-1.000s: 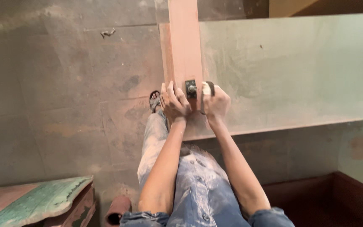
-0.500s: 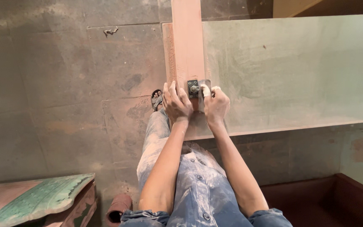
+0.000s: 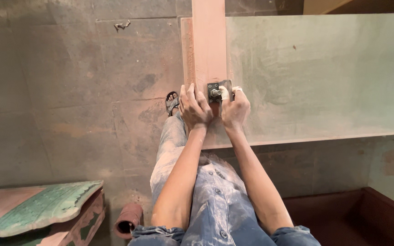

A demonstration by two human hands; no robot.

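1. The left hand [image 3: 195, 108] lay flat on the lower end of a reddish wooden plank [image 3: 209, 43], fingers spread and pressed down, clasping nothing. That posture appeared to serve to pin the plank against the surface beneath.

2. The right hand [image 3: 235, 109] was curled around a small dark metal tool [image 3: 215, 92], a block with a round knob on its top face. One finger wore a white wrap [image 3: 225, 93] and rested against the tool's side. The tool sat on the plank's face at its near end, between the two hands and touching both.

3. The plank ran lengthwise away from the person, lying on a broad pale green panel [image 3: 324, 73] near that panel's left edge. The panel seemingly acted as a bench, giving flat support under the whole length in view.

4. Both arms were extended straight, which suggested weight bearing down through the tool.

5. Dust coated the person's denim clothing [image 3: 215, 200]. A sandalled foot [image 3: 172, 102] stood on the worn floor [image 3: 60, 100] just left of the plank.

6. A carved green-painted piece [image 3: 37, 207] lay at lower left, well apart, with a short reddish pipe [image 3: 127, 218] beside it.
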